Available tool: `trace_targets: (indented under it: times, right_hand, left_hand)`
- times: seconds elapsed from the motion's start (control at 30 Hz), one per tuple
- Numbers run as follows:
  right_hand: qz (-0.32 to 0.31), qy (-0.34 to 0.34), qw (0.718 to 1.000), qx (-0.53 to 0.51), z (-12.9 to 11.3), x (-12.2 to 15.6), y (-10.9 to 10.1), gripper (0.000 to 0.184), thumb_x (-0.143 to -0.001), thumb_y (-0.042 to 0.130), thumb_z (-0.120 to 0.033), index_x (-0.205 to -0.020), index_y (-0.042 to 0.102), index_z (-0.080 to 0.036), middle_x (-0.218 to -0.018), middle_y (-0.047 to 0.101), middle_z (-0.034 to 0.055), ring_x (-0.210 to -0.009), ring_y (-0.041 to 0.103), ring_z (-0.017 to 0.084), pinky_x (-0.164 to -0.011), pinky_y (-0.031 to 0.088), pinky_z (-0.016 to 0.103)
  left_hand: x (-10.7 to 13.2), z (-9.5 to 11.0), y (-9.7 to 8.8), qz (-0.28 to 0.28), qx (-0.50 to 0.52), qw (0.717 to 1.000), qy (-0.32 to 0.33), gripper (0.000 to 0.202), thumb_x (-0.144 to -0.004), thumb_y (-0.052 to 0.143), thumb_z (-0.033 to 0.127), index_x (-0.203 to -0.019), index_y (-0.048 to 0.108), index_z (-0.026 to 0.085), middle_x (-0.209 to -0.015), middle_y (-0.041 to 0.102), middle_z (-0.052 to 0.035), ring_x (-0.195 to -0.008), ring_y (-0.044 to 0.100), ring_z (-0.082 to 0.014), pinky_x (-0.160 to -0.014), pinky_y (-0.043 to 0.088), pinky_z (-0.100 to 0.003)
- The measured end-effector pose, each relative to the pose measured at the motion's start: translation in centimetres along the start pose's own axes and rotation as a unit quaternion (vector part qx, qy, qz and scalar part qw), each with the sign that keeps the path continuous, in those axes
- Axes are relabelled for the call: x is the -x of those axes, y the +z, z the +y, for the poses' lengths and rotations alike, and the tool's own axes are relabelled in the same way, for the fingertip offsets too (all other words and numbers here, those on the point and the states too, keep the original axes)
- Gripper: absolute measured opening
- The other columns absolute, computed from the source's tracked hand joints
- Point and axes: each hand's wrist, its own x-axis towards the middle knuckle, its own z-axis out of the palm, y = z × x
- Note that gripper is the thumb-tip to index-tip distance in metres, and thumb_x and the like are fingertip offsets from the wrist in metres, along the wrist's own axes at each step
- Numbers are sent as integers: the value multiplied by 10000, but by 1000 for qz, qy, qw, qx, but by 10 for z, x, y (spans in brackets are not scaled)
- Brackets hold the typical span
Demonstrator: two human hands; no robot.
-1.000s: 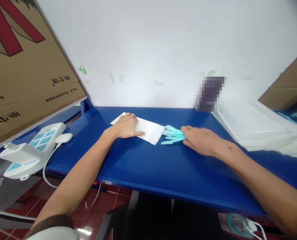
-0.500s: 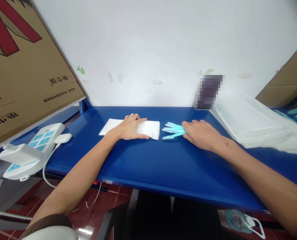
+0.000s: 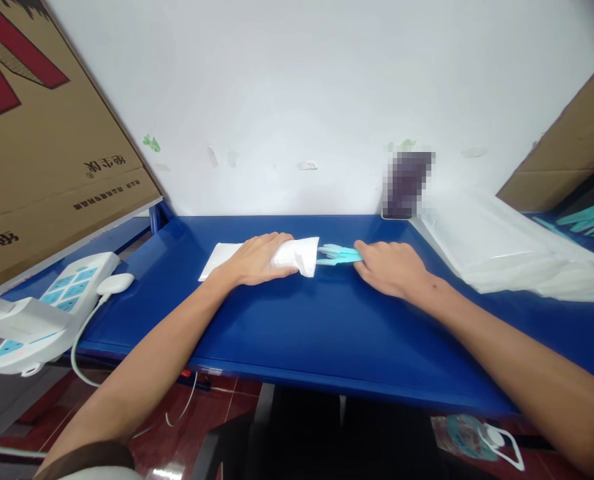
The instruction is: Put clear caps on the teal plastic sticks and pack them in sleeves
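A flat white soft sleeve or pouch (image 3: 304, 257) lies on the blue table, its long side running left to right. My left hand (image 3: 259, 259) is wrapped over its middle, thumb on the near edge and fingers on the far edge. The right end is squeezed and bulges up. My right hand (image 3: 391, 268) is closed around light-blue forked plastic pieces (image 3: 341, 254), with slim prongs pointing left. The prong tips are right at the white sleeve's right end; whether they are inside it I cannot tell. My palm hides the other end of the blue pieces.
A phone (image 3: 407, 185) leans on the white wall. Clear plastic bags (image 3: 517, 253) lie at the right, with more light-blue pieces (image 3: 591, 215) beyond. At the left are a power strip (image 3: 64, 300) with chargers and a cardboard box (image 3: 51, 133). A bottle (image 3: 469, 437) is below the table (image 3: 327, 340).
My right hand has brought the blue forked pieces left, up to the white sleeve. My left hand has squeezed the sleeve, raising its right end. The view has shifted slightly.
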Motion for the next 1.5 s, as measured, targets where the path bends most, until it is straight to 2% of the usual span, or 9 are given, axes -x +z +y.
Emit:
trace_targets:
  times: [0.2,0.33,0.6,0.73,0.9,1.07,1.17,1.3,1.5]
  right_hand:
    - [34,-30,998,-47,-16,6,-10,264,-982,324,-295,-1029,570,-214,-868,735,104,-686,683,276,-532,249,339]
    - [27,-23,999,-33,-23,8,-13,275,-978,336,-304,-1025,591,-210,-882,737,109,-717,694,276,-543,252,332]
    - [-10,-23,997,-79,-17,1,-15,292,-949,347,-260,-985,634,-217,-926,736,95,-778,694,258,-573,294,311]
    - [-14,-21,997,-78,-24,2,-14,300,-932,394,-277,-1027,668,-204,-939,740,116,-813,705,287,-590,324,323]
    - [-5,-81,986,-143,-47,10,-13,233,-903,482,-237,-997,686,-174,-1009,742,129,-824,702,249,-594,354,308]
    - [-3,-171,966,-196,-36,6,-27,144,-840,533,-128,-916,650,-164,-992,730,99,-758,657,171,-572,352,270]
    - [31,-164,977,-132,-23,2,-50,126,-842,573,-183,-918,671,-164,-915,727,89,-703,625,176,-544,296,285]
    - [108,-162,977,-86,-18,7,-83,171,-882,560,-277,-918,691,-173,-827,704,85,-696,596,193,-540,248,295]
    - [141,-245,943,-178,-10,11,-115,190,-805,656,-187,-989,671,-139,-938,708,79,-779,610,167,-628,380,262]
  left_hand:
    - [-1,18,-1,0,-4,1000,15,694,-896,523,692,-1421,487,240,-1283,625,-131,-1113,611,-339,-918,475,-453]
    - [-1,34,-2,-13,-30,999,26,844,-755,693,664,-1440,481,219,-1281,605,-149,-1105,593,-358,-882,484,-451]
    - [1,30,-12,-37,80,993,77,682,-792,673,318,-1442,490,225,-1393,620,-92,-1231,600,-313,-1006,450,-427]
    - [-3,35,-11,-54,123,988,79,615,-826,663,343,-1415,521,240,-1366,648,-69,-1175,640,-290,-938,478,-388]
    - [-11,56,-2,-49,77,994,61,614,-790,682,368,-1377,559,234,-1245,697,-86,-1125,651,-330,-902,478,-410]
    - [-16,57,-6,-74,126,989,27,375,-778,706,386,-1105,652,209,-1002,741,-55,-850,681,-266,-719,450,-326]
    - [-23,52,-22,-148,229,962,32,338,-787,716,401,-1041,636,193,-896,718,-20,-723,640,-198,-642,421,-280]
    - [-34,52,-46,-209,386,896,70,291,-803,698,401,-953,634,161,-832,680,-16,-697,603,-161,-632,442,-256]
    - [-38,62,-71,-211,535,818,-8,366,-711,731,366,-985,628,147,-791,706,-52,-695,664,-204,-599,487,-276]
